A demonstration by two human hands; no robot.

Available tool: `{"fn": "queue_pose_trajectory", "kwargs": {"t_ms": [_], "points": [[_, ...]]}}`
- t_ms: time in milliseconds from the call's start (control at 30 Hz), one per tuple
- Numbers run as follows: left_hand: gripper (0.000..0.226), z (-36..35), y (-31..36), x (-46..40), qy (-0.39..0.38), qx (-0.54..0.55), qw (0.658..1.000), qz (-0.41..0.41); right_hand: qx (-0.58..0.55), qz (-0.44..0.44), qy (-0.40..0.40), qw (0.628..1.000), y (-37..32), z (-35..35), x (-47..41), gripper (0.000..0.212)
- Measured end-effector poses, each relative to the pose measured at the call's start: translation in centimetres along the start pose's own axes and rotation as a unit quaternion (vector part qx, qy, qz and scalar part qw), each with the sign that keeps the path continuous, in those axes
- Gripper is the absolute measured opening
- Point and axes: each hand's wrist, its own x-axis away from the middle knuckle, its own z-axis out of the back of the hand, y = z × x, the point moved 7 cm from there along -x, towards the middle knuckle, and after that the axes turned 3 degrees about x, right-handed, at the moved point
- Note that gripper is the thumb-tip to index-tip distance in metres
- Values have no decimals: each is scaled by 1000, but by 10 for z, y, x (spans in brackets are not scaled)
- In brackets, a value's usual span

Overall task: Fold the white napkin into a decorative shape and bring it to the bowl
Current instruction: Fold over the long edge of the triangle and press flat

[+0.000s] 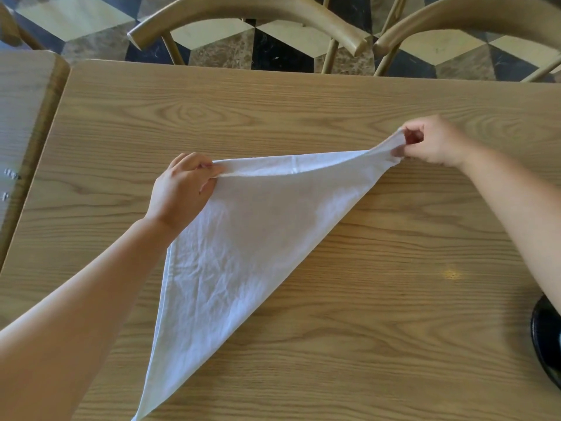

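Observation:
The white napkin (243, 238) is folded into a triangle and lies on the wooden table (364, 314), its long point reaching the near edge. My left hand (182, 189) pinches the napkin's upper left corner. My right hand (434, 141) pinches the upper right corner, farther back. The top edge is lifted off the table and stretched between both hands. A dark bowl (546, 335) shows only partly at the right edge of the view, beside my right forearm.
Two wooden chairs (249, 13) (461, 16) stand behind the table's far edge on a patterned tile floor. A second wooden table (21, 117) adjoins on the left, with a narrow gap between the two.

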Motion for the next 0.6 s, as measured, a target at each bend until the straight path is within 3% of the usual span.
{"fn": "queue_pose_trajectory", "kwargs": {"t_ms": [167,233,300,367,433,533,600], "points": [[19,-1,0,1,4,-8,1000,-11,52,9,111,992,16,-2,1,34],[20,-2,1,2,8,-14,1000,-19,140,103,163,971,6,-7,13,27],[20,-2,3,4,6,-21,999,-31,265,200,202,921,-4,-15,33,13],[25,-3,5,6,-4,-30,999,-38,352,227,187,889,1,-25,47,40],[32,-4,8,9,-16,-34,999,-39,382,230,137,885,12,-33,54,54],[32,1,14,10,0,-45,998,-34,383,220,103,891,16,-36,66,62],[28,5,21,2,39,-56,997,-31,340,202,148,906,0,-24,68,59]]}}
